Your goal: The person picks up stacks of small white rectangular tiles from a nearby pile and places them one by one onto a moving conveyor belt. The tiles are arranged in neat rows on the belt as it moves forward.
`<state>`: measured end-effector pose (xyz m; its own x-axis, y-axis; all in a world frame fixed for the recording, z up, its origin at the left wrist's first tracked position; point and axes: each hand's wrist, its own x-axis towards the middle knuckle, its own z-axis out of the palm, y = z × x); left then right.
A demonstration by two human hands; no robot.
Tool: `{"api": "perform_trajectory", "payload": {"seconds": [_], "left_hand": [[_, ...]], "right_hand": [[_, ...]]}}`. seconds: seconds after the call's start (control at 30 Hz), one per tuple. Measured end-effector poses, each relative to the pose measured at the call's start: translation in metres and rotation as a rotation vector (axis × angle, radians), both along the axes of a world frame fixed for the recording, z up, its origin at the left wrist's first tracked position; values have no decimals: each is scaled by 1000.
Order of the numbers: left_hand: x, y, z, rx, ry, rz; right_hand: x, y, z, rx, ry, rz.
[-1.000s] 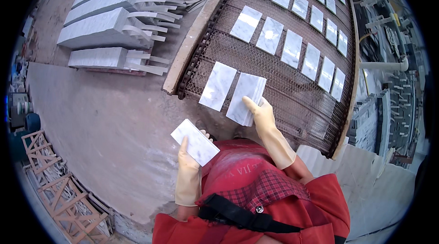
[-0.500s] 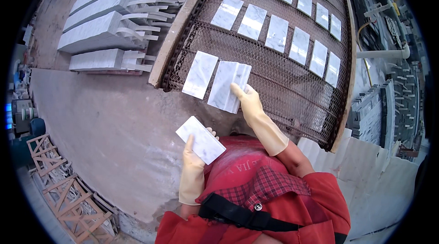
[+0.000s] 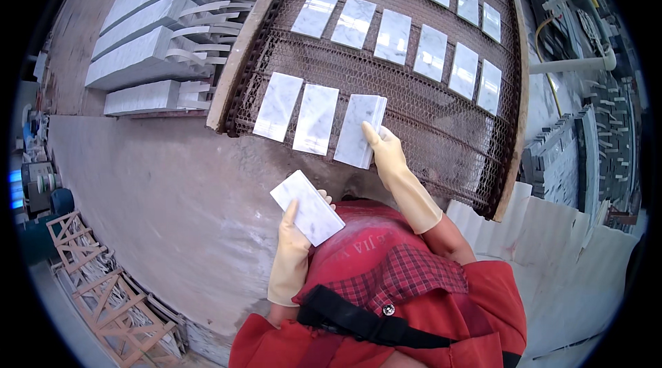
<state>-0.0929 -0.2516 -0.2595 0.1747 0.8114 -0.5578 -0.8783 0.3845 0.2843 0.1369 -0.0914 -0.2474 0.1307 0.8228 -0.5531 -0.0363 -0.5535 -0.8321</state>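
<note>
Showing faint grey veins, the held rectangular tiles are white.

My fingers are inside long cream gloves. At lower centre of the frame, I wear red clothes with faded lettering, a checked panel, a black strap and a round metallic button.

glossy marble-look tiles, metal mesh, matt cloth sleeve

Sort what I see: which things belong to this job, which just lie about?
Job:
tile stack in right grip
white stone in left grip
laid tiles
mesh bed

Seemingly lying about:
pale blocks, upper left
wooden frames, lower left
</note>
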Motion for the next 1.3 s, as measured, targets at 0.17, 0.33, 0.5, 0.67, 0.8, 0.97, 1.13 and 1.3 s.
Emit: {"api": "perform_trajectory", "payload": {"seconds": [0.17,0.33,0.5,0.67,0.8,0.97,1.13,1.3], "left_hand": [[19,13,29,-71,66,-75],[26,12,33,-54,46,-116],[27,17,16,-43,-49,-108],[25,19,12,24,-19,-169],[32,21,28,47,66,-140],[47,46,60,191,56,-192],[59,84,47,409,-16,-471],[56,115,44,516,895,-460]], "right_hand": [[15,-9,2,0,18,-69],[51,-28,13,-21,-57,-100],[73,-36,13,-9,-139,-155],[94,-38,33,-79,-177,-110],[101,-49,70,2,-414,-118],[75,-64,108,-123,-59,492],[34,-87,73,-206,506,430],[55,-103,70,-83,505,175]]}}
